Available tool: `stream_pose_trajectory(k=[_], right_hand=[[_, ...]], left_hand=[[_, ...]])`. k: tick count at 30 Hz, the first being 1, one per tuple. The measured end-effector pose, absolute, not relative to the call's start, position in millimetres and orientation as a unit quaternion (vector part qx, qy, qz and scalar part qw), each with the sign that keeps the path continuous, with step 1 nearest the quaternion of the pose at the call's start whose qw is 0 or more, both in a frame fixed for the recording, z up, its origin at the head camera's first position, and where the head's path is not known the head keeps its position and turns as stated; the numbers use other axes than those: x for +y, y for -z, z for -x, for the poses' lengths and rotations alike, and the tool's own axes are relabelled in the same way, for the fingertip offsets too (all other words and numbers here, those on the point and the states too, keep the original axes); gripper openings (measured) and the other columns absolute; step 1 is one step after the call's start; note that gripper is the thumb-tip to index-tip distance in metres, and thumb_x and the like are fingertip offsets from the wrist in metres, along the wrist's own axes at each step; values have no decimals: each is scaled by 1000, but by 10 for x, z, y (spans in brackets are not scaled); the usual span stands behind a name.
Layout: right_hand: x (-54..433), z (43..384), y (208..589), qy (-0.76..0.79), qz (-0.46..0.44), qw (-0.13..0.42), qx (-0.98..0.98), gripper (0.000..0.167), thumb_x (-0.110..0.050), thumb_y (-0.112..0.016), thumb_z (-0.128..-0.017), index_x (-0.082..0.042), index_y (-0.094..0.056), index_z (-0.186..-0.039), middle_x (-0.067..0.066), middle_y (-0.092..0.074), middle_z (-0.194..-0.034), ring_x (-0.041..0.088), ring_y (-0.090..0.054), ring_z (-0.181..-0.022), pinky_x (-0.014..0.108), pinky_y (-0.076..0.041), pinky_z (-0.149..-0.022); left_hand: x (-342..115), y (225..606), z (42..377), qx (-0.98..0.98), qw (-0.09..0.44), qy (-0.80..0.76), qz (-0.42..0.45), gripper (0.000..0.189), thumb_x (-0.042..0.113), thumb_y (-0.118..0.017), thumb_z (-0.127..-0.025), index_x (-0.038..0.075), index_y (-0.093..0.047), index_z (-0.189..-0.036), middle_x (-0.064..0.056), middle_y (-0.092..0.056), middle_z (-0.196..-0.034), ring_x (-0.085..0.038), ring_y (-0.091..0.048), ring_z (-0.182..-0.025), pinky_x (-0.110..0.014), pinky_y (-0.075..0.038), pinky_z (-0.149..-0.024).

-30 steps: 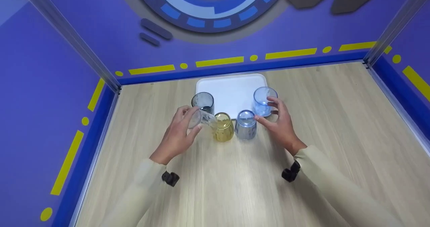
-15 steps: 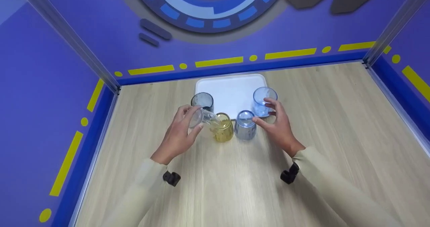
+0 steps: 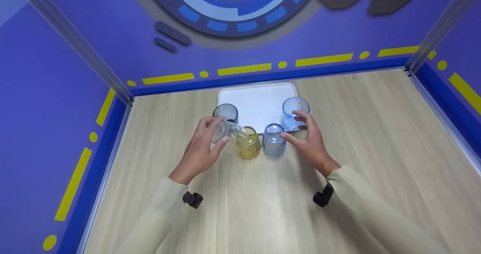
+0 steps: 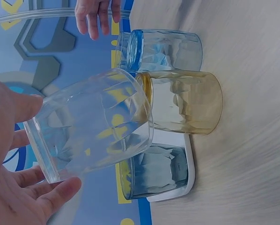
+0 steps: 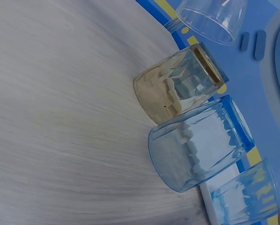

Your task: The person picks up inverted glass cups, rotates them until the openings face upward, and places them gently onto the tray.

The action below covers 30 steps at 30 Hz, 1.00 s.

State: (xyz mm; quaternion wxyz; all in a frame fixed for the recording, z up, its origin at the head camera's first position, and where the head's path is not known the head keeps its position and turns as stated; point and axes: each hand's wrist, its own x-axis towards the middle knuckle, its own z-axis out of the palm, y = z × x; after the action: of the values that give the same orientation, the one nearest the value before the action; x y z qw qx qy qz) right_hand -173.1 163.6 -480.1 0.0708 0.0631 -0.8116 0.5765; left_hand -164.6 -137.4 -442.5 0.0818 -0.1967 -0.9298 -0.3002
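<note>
My left hand [image 3: 197, 148] grips a clear glass [image 4: 93, 126] by its thick base, thumb on one side and fingers on the other. The glass lies tilted in the air, its mouth toward the yellow glass [image 3: 250, 148], which stands upside down on the table and overlaps it in the head view. Right beside the yellow one is an upside-down blue glass [image 3: 273, 145]. My right hand [image 3: 311, 143] hovers near it with relaxed, spread fingers and holds nothing; in the left wrist view its fingers [image 4: 93, 21] hang apart from the glasses.
Behind the glasses lies a white tray [image 3: 259, 100]. An upright smoky grey glass [image 3: 225, 112] stands at its left front corner, an upright light blue glass [image 3: 291, 113] at its right. Blue printed panels [image 3: 240, 51] wall the wooden table [image 3: 255, 209] at the back and sides.
The clear glass has shifted slightly right, over the yellow glass's edge in the head view. My right hand has drifted a little left toward the upside-down blue glass.
</note>
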Motion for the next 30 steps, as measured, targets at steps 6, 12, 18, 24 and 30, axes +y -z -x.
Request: stream_pose_trajectory(k=[6,12,18,24,30], right_hand=[[1638,1713,4791,-580,-74,76,-808,70,-17,-76,-83,-4,-38,-140,13,-43,-142,32,-40,-132,50,-36,-109],[1634,1699,4770,-584,-83,86,-803,70,-14,-77,-82,0,-40,-139,14,-45,-140,30,-42,-129,51,-37,-106],[1624,1692,4771,-582,-85,83,-804,70,-15,-77,-82,-1,-39,-139,16,-44,-141,33,-41,-131,49,-37,-106],[1611,1689,4787,-571,-78,81,-814,71,-17,-78,-81,-3,-39,-140,14,-44,-141,32,-41,-131,50,-36,-107],[1599,1673,4769,-573,-84,82,-811,71,-15,-78,-81,-2,-40,-139,14,-45,-139,31,-42,-129,51,-36,-107]], left_hand=[[-1353,4408,1637,-926,82,308,200,52,30,-58,-97,18,-42,-144,-10,-40,-139,-24,-48,-125,-46,-46,-102],[-1329,4408,1644,-923,83,318,202,51,31,-58,-97,19,-42,-144,-9,-40,-137,-23,-49,-122,-45,-47,-99],[-1324,4409,1644,-920,85,325,202,51,31,-57,-97,20,-41,-144,-9,-40,-138,-23,-49,-122,-45,-47,-99],[-1331,4408,1644,-916,86,334,204,50,30,-56,-98,20,-40,-144,-9,-40,-137,-23,-50,-121,-44,-48,-98],[-1319,4408,1654,-915,90,334,206,50,31,-55,-98,20,-40,-145,-9,-40,-138,-23,-50,-122,-44,-47,-99]])
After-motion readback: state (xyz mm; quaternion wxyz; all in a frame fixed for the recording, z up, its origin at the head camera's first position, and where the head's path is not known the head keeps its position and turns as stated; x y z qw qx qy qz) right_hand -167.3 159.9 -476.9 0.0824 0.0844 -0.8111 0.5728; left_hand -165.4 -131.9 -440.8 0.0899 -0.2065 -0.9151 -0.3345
